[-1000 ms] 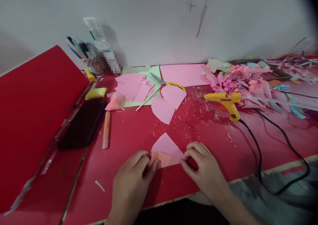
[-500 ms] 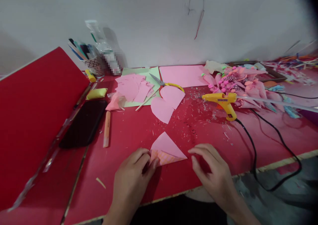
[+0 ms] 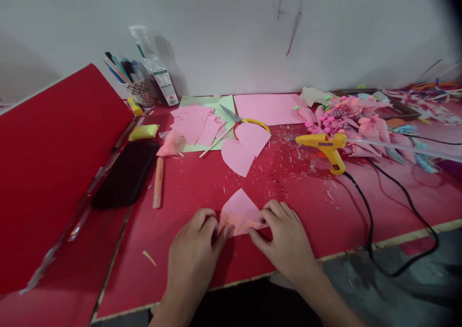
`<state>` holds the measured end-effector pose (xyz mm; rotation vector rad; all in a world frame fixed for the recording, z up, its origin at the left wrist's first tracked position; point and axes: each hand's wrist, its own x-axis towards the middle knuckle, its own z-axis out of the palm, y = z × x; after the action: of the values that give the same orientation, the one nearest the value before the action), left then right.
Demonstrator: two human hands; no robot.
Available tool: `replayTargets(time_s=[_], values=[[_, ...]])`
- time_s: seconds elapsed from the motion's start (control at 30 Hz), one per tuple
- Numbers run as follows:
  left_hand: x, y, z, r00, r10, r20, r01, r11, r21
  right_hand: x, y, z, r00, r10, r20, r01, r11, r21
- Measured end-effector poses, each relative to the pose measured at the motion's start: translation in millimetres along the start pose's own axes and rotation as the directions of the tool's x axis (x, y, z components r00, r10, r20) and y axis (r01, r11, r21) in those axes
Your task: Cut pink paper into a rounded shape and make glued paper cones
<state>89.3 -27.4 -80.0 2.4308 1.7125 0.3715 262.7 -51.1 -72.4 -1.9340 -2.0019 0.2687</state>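
A pink paper piece (image 3: 238, 210), rounded at the top with a folded, striped lower edge, lies on the red table (image 3: 202, 192) near its front edge. My left hand (image 3: 197, 252) pinches the paper's lower left corner with curled fingers. My right hand (image 3: 285, 240) presses and pinches the lower right corner, fingers bent onto the fold. Both hands rest on the table on either side of the paper.
Pink cut-outs (image 3: 243, 146), scissors (image 3: 238, 120), pink scraps on green paper (image 3: 197, 125) and a pink sheet (image 3: 269, 108) lie behind. A yellow glue gun (image 3: 325, 146) with black cord (image 3: 378, 211) sits right, beside pink paper flowers (image 3: 353, 122). A black phone (image 3: 126, 173), pencil (image 3: 158, 182), pen cup (image 3: 135, 89) and red board (image 3: 50, 163) are left.
My right hand let go of the paper's right corner, drew back to the right, then returned and now holds that corner again. My left hand stayed on the left corner.
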Motion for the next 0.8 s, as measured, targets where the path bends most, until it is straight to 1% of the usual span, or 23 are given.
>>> replayTargets(time_s=[0.1,0.17,0.27,0.37,0.6,0.8], values=[[0.5,-0.7,-0.2,1.000,-0.003,0.002,0.003,1.000,-0.013,1.7,-2.1,1.5,1.000,0.000,-0.030,-0.001,0.998,-0.059],[1.0,-2.1,-0.3,1.000,0.014,-0.003,-0.015,0.998,-0.059,2.1,-3.1,2.0,0.999,-0.008,-0.035,0.006,0.997,-0.072],[1.4,-4.4,-0.8,0.999,0.050,-0.008,-0.050,0.986,-0.156,1.9,-2.9,1.1,1.000,-0.015,-0.012,0.015,0.999,-0.051],[1.7,-5.6,-0.4,0.999,0.050,-0.010,-0.051,0.977,-0.205,1.3,-1.4,-0.1,1.000,-0.020,0.003,0.020,0.999,-0.029],[2.7,-5.2,3.2,1.000,0.015,0.011,-0.012,0.978,-0.207,1.5,-1.7,1.6,0.998,-0.040,-0.039,0.038,0.998,-0.052],[2.0,-3.5,1.8,1.000,-0.018,0.021,0.021,0.987,-0.161,2.6,-1.2,2.0,1.000,-0.019,-0.018,0.018,0.999,-0.046]])
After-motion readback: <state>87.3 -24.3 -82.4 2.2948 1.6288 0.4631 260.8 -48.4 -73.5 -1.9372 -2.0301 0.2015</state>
